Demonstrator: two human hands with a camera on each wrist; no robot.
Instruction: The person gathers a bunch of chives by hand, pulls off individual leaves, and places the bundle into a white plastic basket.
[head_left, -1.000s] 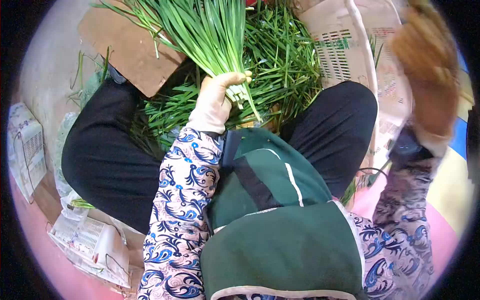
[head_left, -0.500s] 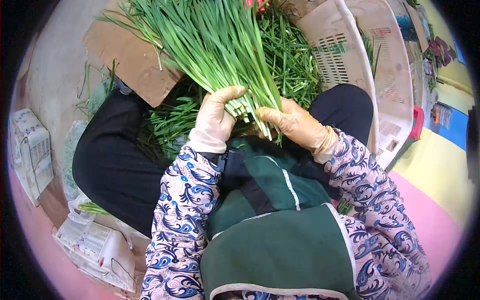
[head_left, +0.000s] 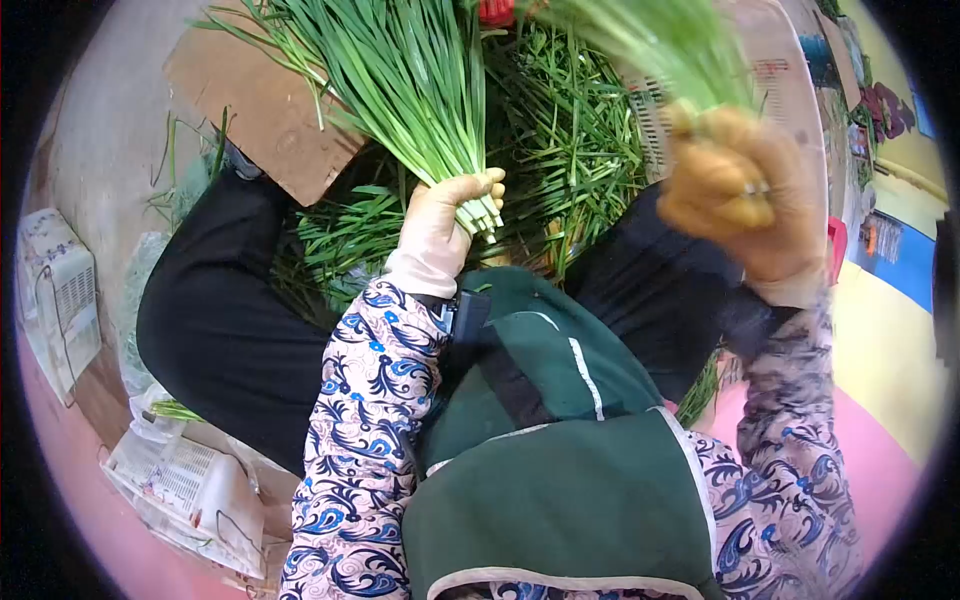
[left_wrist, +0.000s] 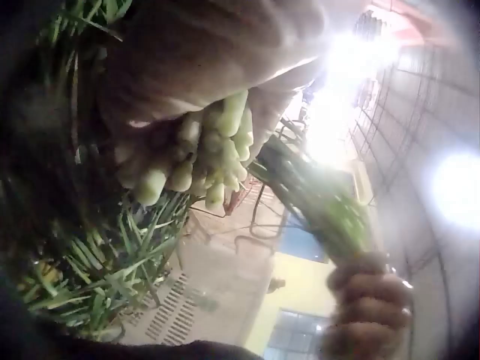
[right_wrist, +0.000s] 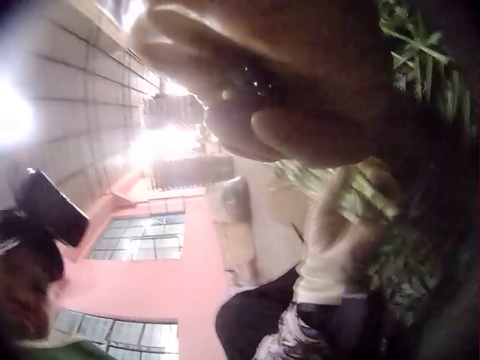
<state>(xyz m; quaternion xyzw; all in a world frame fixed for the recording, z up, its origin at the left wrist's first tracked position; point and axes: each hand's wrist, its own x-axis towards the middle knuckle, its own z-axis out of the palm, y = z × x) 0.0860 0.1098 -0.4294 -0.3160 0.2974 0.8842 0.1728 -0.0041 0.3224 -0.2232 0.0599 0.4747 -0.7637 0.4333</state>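
A large bunch of long green stalks (head_left: 400, 90) is gripped near its pale cut ends by the gloved left hand (head_left: 440, 225), which is held above the lap. To the right, the gloved right hand (head_left: 740, 190), blurred, grips a smaller bunch (head_left: 665, 45) whose leaves point up and left. The left wrist view shows the pale stalk ends (left_wrist: 214, 157) close up under the left hand and the right hand (left_wrist: 367, 300) curled round its own blurred bunch (left_wrist: 322, 206). In the right wrist view the fingers are dark and curled.
Loose green leaves (head_left: 590, 150) lie in a heap between the black-trousered legs. A brown board (head_left: 260, 110) stands at upper left, a pale slotted basket (head_left: 790, 100) at upper right. White baskets (head_left: 185, 480) lie at lower left, with a plastic bag (head_left: 155, 420) beside them.
The right hand came in from the far right to the stalks beside the left hand, then moved away up and right with a smaller bunch. The left hand has stayed nearly in place.
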